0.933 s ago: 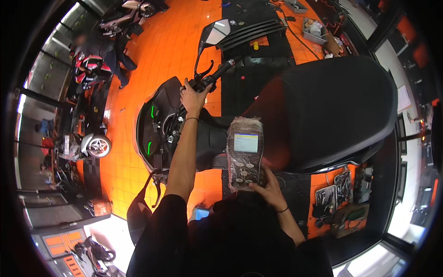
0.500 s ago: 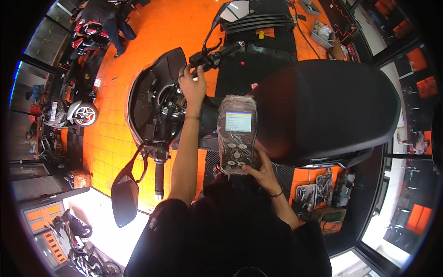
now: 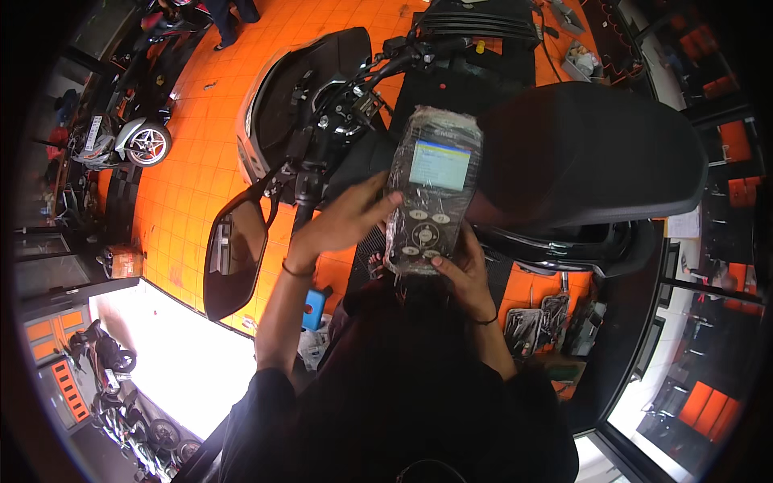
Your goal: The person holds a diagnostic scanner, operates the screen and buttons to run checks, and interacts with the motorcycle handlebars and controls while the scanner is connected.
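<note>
The scanner (image 3: 431, 193) is gripped at its lower end by the right hand (image 3: 460, 274), whose fingers (image 3: 469, 245) are curled up around its right edge while the thumb is hidden behind the casing. The left side of the scanner is touched by the left hand (image 3: 342, 221); its fingers (image 3: 378, 201) are stretched out and slightly spread, their tips laid against the plastic wrap beside the round buttons. The scanner is held upright between both hands, its lit screen (image 3: 440, 163) lying above the fingertips and its button pad level with them. Just beyond the left fingers, the handlebar (image 3: 310, 173) of a scooter is seen, and a mirror (image 3: 235, 249) hangs to the left of the left wrist, on which a dark band is worn. Past the right fingers, to the right and above, the black seat (image 3: 596, 153) is spread wide. Below the right wrist, tools (image 3: 535, 318) are laid on the orange floor (image 3: 185, 193). A blue object (image 3: 315, 308) is seen under the left forearm. Farther out to the left, another motorcycle (image 3: 121, 141) is parked on the tiles.
</note>
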A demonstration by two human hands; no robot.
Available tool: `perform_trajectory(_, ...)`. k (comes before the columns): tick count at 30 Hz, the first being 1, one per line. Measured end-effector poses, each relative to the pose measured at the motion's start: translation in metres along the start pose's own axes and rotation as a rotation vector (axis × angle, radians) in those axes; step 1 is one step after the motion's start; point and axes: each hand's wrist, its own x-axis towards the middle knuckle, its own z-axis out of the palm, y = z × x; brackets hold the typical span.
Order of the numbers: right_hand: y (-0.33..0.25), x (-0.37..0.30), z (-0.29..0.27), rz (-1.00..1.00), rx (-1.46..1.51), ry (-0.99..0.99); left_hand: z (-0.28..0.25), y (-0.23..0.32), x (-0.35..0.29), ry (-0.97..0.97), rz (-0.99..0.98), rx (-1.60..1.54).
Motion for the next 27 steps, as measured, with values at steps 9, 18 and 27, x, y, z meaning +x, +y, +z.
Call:
perform_trajectory(9, 0.023, -0.021, 0.043, -0.047, -0.218, 0.223, -0.002, -0.084, -0.002, -0.056, 0.092, -0.342)
perform_trajectory(18, 0.04, -0.038, 0.052, -0.057, -0.195, 0.364, 0.003, -0.074, -0.013, -0.214, 0.038, -0.302)
perform_trajectory(27, 0.036, -0.039, 0.057, -0.031, -0.259, 0.39, 0.001, -0.081, -0.012, -0.284, 0.144, -0.277)
